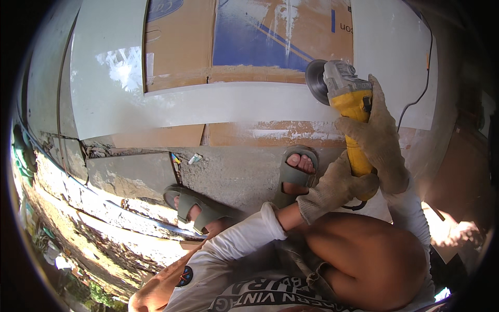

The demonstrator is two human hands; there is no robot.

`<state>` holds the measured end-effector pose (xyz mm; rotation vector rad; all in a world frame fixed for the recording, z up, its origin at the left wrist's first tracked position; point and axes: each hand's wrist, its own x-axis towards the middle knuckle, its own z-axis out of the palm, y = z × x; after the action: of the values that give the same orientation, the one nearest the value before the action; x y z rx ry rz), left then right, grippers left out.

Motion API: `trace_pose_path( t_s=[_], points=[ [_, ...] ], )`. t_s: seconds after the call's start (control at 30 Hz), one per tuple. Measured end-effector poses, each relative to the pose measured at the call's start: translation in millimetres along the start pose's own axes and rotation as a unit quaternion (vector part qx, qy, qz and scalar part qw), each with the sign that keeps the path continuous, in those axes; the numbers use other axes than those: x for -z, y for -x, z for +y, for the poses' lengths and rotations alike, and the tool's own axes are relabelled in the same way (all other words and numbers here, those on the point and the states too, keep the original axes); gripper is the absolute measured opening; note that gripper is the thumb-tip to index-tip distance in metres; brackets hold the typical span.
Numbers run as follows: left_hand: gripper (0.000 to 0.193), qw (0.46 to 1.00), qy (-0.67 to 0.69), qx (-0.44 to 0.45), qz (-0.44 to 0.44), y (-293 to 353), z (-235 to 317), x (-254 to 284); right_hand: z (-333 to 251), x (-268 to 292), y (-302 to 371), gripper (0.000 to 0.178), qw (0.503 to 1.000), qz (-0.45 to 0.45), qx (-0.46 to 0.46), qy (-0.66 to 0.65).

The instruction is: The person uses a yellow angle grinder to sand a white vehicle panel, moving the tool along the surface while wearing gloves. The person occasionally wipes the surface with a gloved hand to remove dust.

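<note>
Both my hands wear beige work gloves and grip a yellow and grey angle grinder [353, 104]. My right hand [381, 132] wraps around its body, thumb across the top. My left hand [338, 184] closes around the rear end of the handle. The grinder's dark round disc [315, 82] points left, over the right part of a white U-shaped sheet [223, 104], close to the inner edge of its cutout. Whether the disc touches the sheet I cannot tell. Brown cardboard [179, 57] with blue print shows inside the cutout, streaked with white dust.
A dark power cord [427, 78] runs along the sheet's right side. My sandalled feet [297, 174] stand on the concrete floor [239, 169] just below the sheet. Small coloured bits [195, 158] lie near the left foot. Sunlit rough ground [99, 223] stretches along the lower left.
</note>
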<state>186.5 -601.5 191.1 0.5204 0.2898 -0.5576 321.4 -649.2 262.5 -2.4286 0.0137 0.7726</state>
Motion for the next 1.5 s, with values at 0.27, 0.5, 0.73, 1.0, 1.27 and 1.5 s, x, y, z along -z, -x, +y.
trace_pose_path(
  t_s=[0.27,0.5,0.73,1.0,1.27,1.5],
  points=[
    [0.052,0.998,0.051,0.019,-0.012,3.3,-5.7,-5.1,5.1,4.4,6.0,0.116,0.999,0.003,-0.048,0.022],
    [0.040,0.984,0.165,-0.048,-0.042,-5.3,-35.8,-3.1,9.0,1.0,10.0,0.108,0.996,-0.021,0.011,-0.081],
    [0.032,0.998,0.027,-0.063,0.011,11.9,-27.6,3.8,9.2,10.1,11.5,0.078,0.980,-0.093,0.014,-0.176],
    [0.048,0.989,-0.107,-0.097,0.030,11.4,-17.7,-3.4,9.5,4.4,10.0,0.073,0.990,-0.071,0.030,-0.120],
    [0.060,0.994,-0.021,-0.089,0.059,9.5,-9.7,-15.5,2.5,-3.5,3.3,0.079,0.993,-0.062,0.026,-0.096],
    [0.058,0.988,0.113,-0.095,0.038,6.3,-14.1,-12.5,-5.4,-3.4,7.2,0.076,0.991,-0.067,0.035,-0.108]
  ],
)
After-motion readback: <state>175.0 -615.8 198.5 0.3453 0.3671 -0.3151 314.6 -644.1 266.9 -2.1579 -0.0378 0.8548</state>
